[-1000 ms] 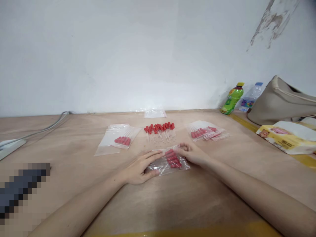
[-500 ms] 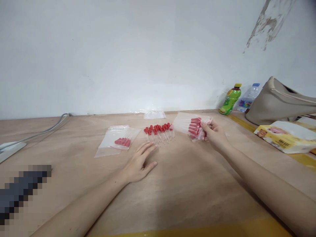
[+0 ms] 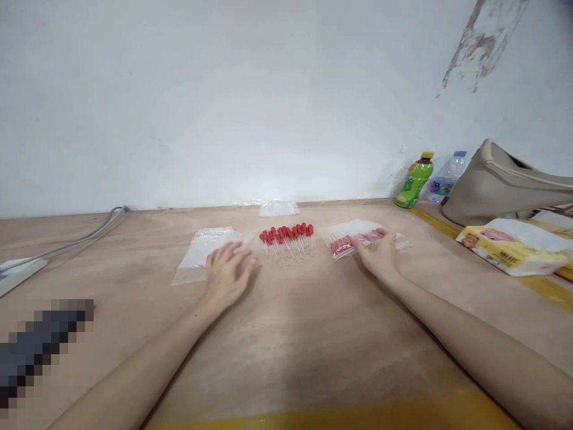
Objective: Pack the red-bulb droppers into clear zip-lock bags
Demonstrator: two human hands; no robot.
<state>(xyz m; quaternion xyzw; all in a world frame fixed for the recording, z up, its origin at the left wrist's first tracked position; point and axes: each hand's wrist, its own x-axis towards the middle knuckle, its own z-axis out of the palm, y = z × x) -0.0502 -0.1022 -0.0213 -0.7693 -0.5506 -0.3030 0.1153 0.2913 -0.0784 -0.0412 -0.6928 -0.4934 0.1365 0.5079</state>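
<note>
A row of red LEDs [image 3: 289, 233] with long thin wire leads lies in the middle of the table. To its right, my right hand [image 3: 379, 254] has its thumb and fingers on a clear plastic bag of red LEDs [image 3: 341, 246], which now lies low on the table. My left hand [image 3: 229, 278] is over the near right part of another clear plastic bag [image 3: 194, 263], fingers bent but apart, with nothing visible in them. That hand hides most of the red pieces in this bag.
A clear plastic bag [image 3: 278, 209] lies at the wall. At right stand a green bottle [image 3: 415, 182], a clear bottle [image 3: 445, 179], a beige bag [image 3: 492, 185] and a tissue pack [image 3: 510, 248]. A grey cable [image 3: 85, 230] and a pixelated dark object [image 3: 40, 340] are at left.
My right hand has lowered its bag flatter onto the table, turning the red LEDs in it. My left hand has moved left, from beside the LED row to over the left bag.
</note>
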